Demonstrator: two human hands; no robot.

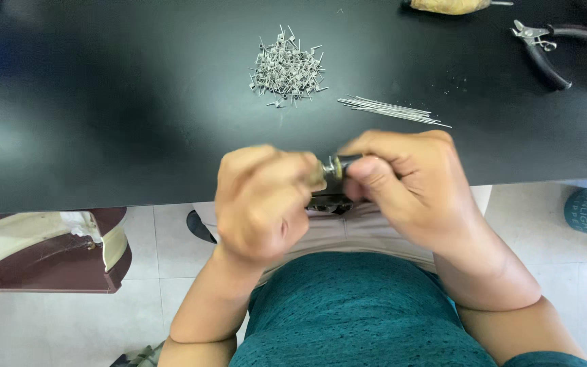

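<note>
Head view: your left hand (261,200) and right hand (402,178) both grip a small coiling tool (338,166), brass collar and dark shaft, held at the near edge of the black desk (103,102). On the desk lie a heap of wire coils (287,68), straight wire lengths (392,110) and black-handled pliers (545,44). Pale tiled floor (56,326) shows below.

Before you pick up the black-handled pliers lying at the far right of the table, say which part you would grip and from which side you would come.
Grip the pliers by the two black handles, which splay apart toward the right and near side. Come from the right: the metal jaws point left, and the handles look the widest part to hold.
</note>
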